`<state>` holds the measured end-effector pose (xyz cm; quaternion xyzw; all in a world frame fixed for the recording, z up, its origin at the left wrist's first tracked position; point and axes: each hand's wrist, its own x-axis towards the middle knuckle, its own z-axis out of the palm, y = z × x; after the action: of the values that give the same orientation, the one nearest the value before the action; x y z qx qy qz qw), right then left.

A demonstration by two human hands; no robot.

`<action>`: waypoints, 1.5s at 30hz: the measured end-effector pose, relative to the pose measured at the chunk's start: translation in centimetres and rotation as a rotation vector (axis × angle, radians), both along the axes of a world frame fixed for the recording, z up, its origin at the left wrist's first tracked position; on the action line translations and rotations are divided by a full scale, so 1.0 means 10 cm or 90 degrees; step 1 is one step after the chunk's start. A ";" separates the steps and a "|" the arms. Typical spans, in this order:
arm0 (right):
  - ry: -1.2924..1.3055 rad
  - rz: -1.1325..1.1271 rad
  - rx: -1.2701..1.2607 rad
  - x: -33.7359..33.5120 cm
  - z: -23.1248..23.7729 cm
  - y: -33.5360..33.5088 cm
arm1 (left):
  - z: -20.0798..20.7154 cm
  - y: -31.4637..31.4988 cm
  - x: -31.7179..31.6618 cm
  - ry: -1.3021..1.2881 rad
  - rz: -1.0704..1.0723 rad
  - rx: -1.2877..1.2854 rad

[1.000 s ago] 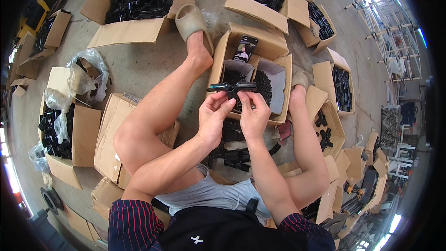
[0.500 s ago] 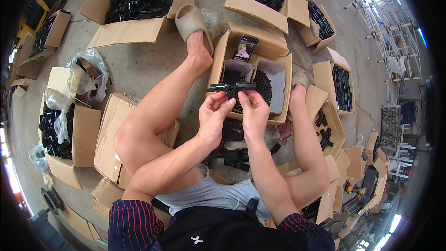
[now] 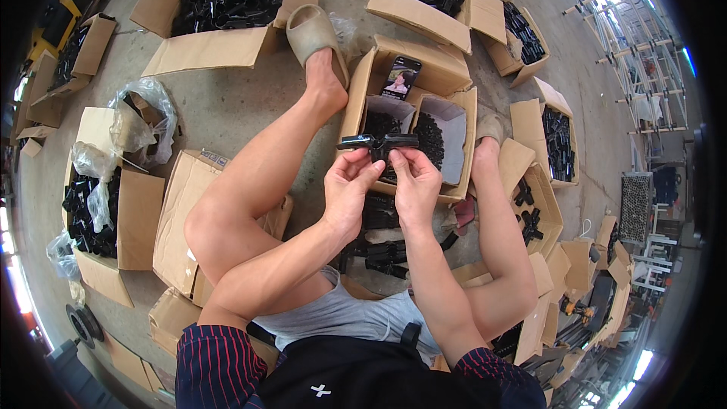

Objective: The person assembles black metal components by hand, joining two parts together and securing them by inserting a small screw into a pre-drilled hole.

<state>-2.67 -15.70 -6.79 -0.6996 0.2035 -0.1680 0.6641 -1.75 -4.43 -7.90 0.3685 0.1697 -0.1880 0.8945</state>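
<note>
Both my hands hold one black tube-shaped fitting (image 3: 400,139) level above an open cardboard box (image 3: 445,195) between my legs. My left hand (image 3: 350,193) pinches its middle from the left, thumb against fingertips. From the other side, my right hand (image 3: 416,188) grips near the same middle joint, its thumb raised against it. The fitting's two arms stick out left and right past my fingers. Below, inside the box, small black parts (image 3: 429,136) fill part of a grey-lined compartment, and more dark pieces lie in the compartment beside it, partly hidden by the fitting.
A phone (image 3: 400,78) leans upright at the box's far wall. Larger cartons of black fittings stand around, one at far left (image 3: 216,54), another at far right (image 3: 424,17). Loose cross-shaped fittings (image 3: 386,254) lie under my forearms. Plastic bags (image 3: 95,174) drape over a left carton.
The picture on the phone's screen differs. My hands and the fitting keep nearly the same place, with at most a tiny shift of my right hand.
</note>
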 end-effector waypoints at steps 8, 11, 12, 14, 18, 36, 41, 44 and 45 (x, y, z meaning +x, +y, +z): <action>-0.010 0.003 -0.020 0.02 0.03 0.03 | 0.02 0.00 0.01 -0.008 0.003 0.005; 0.012 0.021 -0.026 0.00 0.17 0.10 | 0.01 0.00 0.02 -0.017 0.005 -0.006; 0.007 0.021 -0.035 -0.01 0.12 0.09 | 0.01 0.00 0.02 -0.020 0.006 -0.010; -0.002 0.018 -0.058 -0.05 0.01 0.03 | 0.02 0.02 0.02 -0.018 0.002 -0.002; 0.052 0.027 -0.131 -0.04 0.02 -0.06 | 0.02 0.03 0.01 -0.023 0.002 -0.006; 0.067 0.058 -0.037 -0.05 0.01 -0.13 | 0.00 0.00 -0.01 -0.013 -0.025 0.027; 0.029 0.038 -0.015 -0.07 0.11 -0.06 | 0.02 0.00 -0.02 -0.012 -0.045 0.043; 0.078 0.029 -0.047 -0.10 0.00 -0.14 | 0.02 -0.01 -0.03 -0.020 -0.042 0.031; 0.111 0.023 -0.087 -0.12 -0.03 -0.17 | 0.02 -0.01 -0.04 -0.023 -0.047 0.028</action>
<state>-3.82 -17.39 -7.13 -0.7587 0.2359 -0.1079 0.5975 -2.12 -4.50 -7.66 0.3974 0.1442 -0.2104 0.8815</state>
